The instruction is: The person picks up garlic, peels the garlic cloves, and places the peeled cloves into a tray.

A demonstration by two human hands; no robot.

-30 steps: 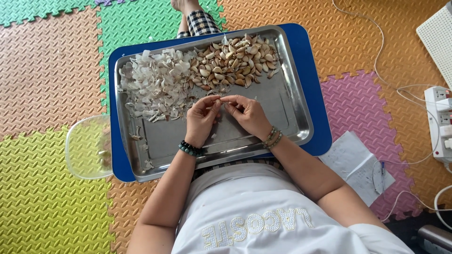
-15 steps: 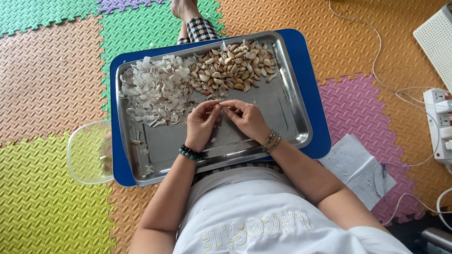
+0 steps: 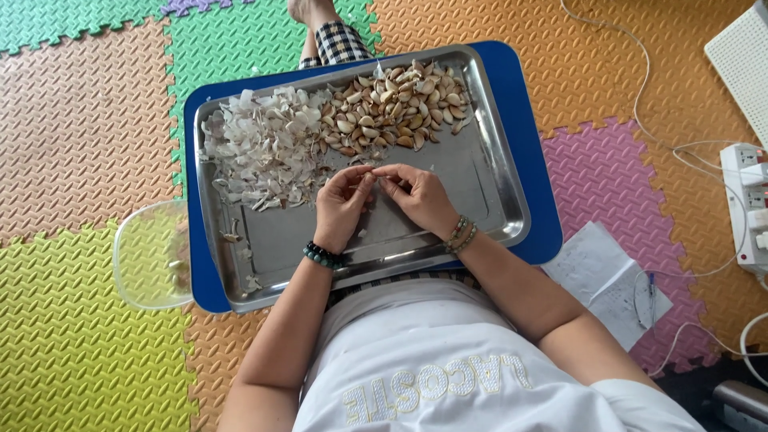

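A steel tray (image 3: 496, 192) lies on a blue board (image 3: 528, 120) across my lap. Unpeeled garlic cloves (image 3: 396, 112) are heaped at the tray's far right. White garlic skins (image 3: 264, 152) are piled at its far left. Over the tray's middle, my left hand (image 3: 340, 208) and my right hand (image 3: 420, 196) meet fingertip to fingertip, pinching one small garlic clove (image 3: 374, 174) between them. The clove is mostly hidden by my fingers. Bead bracelets sit on both wrists.
A clear glass bowl (image 3: 152, 256) with a few peeled cloves stands on the foam mat left of the tray. A sheet of paper (image 3: 612, 276) with a pen lies at the right. A white power strip (image 3: 748, 204) and cables are at the far right.
My hands have stayed together over the tray's middle, with only small finger movements around the clove. The view has shifted slightly.
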